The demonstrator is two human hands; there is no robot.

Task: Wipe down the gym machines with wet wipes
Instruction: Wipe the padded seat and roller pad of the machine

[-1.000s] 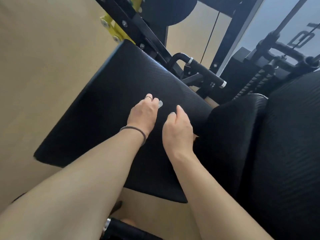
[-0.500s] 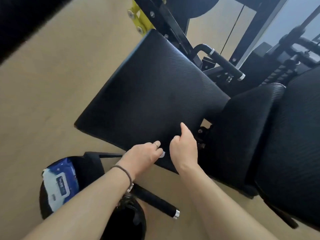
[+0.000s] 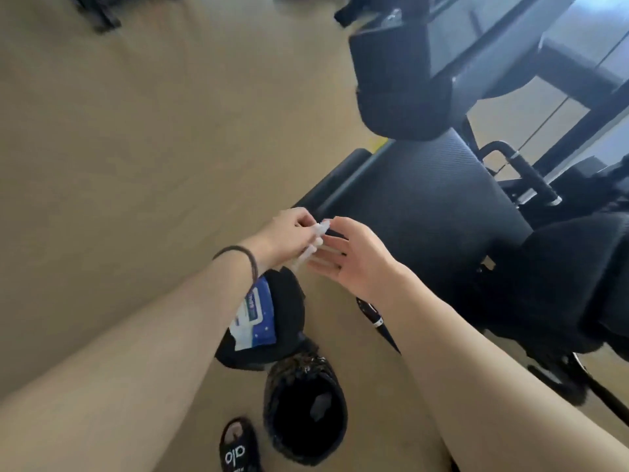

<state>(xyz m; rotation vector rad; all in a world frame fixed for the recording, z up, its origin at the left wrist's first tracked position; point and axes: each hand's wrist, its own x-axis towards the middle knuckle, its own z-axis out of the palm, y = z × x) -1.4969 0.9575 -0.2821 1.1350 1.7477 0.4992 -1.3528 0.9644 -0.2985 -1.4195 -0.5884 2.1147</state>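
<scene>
My left hand is held in the air over the floor, just off the front corner of the black seat pad. It pinches a small crumpled white wet wipe that trails down between both hands. My right hand faces it with flat, spread fingers, and its thumb tip touches the wipe's top end. Below my left wrist lies a blue and white pack of wipes on a round black pad. The machine's black back pad stands at the right.
A black bag-lined bin stands open on the tan floor under my arms, beside a black sandal. A black grip with a chrome end juts out under my right wrist. Another black pad and frame bars stand at the upper right.
Both hands have come off the seat pad toward its front corner and lifted into the air with the wipe. My right hand's fingers have spread. My view has swung down and left, showing the bin.
</scene>
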